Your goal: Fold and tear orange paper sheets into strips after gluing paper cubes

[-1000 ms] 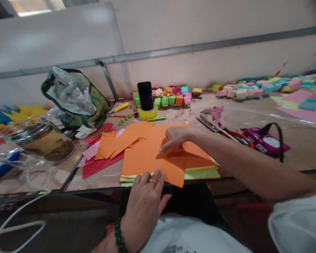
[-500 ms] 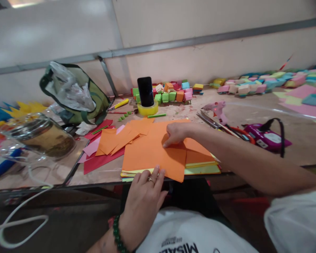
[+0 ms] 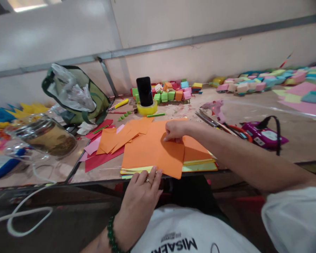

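Note:
A stack of coloured paper (image 3: pixel 200 168) lies at the table's front edge, with an orange sheet (image 3: pixel 144 154) on top. One corner of an orange piece sticks out over the front. My left hand (image 3: pixel 143 193) lies palm down at this edge, its fingers stretched out and touching the paper. On the orange surface rests my right hand (image 3: pixel 175 130), fingers curled into a fist and thumb against the paper; whatever the curled fingers may hold is hidden. Smaller cut orange pieces (image 3: pixel 116 140) overlap the stack's left side, above pink and red paper (image 3: pixel 102 161).
Behind the paper a phone (image 3: pixel 144 91) stands in a yellow tape roll (image 3: pixel 147 109), near small paper cubes (image 3: pixel 171 94). To the right are scissors (image 3: pixel 206 118), a pink glue gun (image 3: pixel 216 108) and a purple device (image 3: pixel 264 135). A jar (image 3: pixel 48 137) and bag (image 3: pixel 94 96) stand left.
The view has shifted slightly. My right hand keeps its curled shape on the orange paper, and my left hand stays at the front edge.

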`<state>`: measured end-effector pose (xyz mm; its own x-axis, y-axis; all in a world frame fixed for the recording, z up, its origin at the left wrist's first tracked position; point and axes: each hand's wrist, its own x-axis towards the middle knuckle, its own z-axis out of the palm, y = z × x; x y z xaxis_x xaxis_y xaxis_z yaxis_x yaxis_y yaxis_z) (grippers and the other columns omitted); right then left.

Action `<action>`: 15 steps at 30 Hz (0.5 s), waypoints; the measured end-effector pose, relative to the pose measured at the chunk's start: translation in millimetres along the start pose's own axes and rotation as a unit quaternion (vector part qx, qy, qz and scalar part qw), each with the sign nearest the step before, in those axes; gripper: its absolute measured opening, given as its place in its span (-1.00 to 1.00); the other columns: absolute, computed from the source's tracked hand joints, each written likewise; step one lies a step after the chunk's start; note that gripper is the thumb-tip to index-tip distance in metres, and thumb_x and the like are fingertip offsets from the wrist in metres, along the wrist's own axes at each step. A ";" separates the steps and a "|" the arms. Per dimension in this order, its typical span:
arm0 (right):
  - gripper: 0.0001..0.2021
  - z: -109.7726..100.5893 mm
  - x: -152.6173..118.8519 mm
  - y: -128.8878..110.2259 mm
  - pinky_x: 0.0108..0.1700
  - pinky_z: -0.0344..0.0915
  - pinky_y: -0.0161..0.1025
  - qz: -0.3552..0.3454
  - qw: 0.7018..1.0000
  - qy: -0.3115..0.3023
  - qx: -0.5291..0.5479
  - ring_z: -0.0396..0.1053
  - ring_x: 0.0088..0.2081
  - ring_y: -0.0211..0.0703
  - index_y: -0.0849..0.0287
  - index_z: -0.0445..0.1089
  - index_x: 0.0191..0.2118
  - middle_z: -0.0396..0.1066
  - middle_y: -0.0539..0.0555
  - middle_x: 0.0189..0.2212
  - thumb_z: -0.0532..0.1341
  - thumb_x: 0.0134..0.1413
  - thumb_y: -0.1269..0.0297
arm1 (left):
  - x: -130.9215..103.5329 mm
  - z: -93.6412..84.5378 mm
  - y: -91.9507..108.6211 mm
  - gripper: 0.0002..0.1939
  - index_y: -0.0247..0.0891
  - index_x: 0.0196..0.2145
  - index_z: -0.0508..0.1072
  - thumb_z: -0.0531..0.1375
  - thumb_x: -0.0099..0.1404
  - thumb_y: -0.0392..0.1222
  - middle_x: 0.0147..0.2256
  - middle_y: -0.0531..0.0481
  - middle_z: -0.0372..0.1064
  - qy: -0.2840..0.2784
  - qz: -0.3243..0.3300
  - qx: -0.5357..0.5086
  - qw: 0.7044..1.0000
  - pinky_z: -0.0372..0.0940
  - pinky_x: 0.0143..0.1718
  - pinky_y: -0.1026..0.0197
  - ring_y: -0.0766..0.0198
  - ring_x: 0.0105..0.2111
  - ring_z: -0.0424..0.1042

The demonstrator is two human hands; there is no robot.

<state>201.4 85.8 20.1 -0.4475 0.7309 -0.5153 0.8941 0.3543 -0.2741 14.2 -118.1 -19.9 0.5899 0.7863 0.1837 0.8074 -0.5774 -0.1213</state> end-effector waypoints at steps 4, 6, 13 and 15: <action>-0.34 5.3 -11.3 -12.5 -0.38 0.27 -0.18 -0.007 1.000 0.022 -0.019 0.45 -0.40 0.04 0.33 0.45 -0.33 0.48 0.23 -0.49 0.22 -0.20 -0.31 | 0.7 -3.8 -0.3 -0.56 -0.37 0.12 0.32 0.16 0.29 -0.24 0.08 -0.15 0.37 -0.012 -0.003 -0.006 1.000 0.28 -0.08 0.01 0.05 -0.11 0.37; -0.22 9.6 -15.4 -19.1 -0.32 0.26 -0.15 -0.003 0.997 0.064 -0.051 0.44 -0.27 0.17 0.32 0.45 -0.23 0.50 0.28 -0.36 0.28 -0.40 -0.37 | 1.8 -4.2 0.3 -0.55 -0.36 0.12 0.32 0.17 0.28 -0.23 0.09 -0.15 0.36 -0.018 -0.007 -0.009 1.000 0.28 -0.08 0.01 0.04 -0.10 0.37; -0.49 7.9 -15.6 -2.2 -0.33 0.24 -0.21 0.011 0.995 0.067 -0.066 0.45 -0.32 0.05 0.31 0.43 -0.19 0.49 0.20 -0.42 0.25 -0.05 -0.11 | -4.2 -3.7 -3.0 -0.60 -0.39 0.07 0.37 0.16 0.29 -0.26 0.03 -0.20 0.40 0.006 -0.003 -0.024 1.000 0.26 -0.10 0.00 0.03 -0.13 0.36; -0.54 8.4 -16.7 1.7 -0.31 0.23 -0.21 0.007 0.995 0.081 -0.065 0.45 -0.27 0.06 0.31 0.41 -0.15 0.49 0.23 -0.35 0.24 0.01 -0.03 | -4.6 -6.0 -5.4 -0.67 -0.35 0.03 0.40 0.12 0.32 -0.24 -0.12 -0.16 0.50 0.034 -0.012 -0.039 0.999 0.26 -0.13 0.02 0.06 -0.18 0.36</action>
<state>210.2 69.3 21.4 -0.4358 0.8167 -0.3782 0.8996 0.4082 -0.1551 7.0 -119.9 -14.2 0.5660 0.7852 0.2513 0.8167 -0.5757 -0.0406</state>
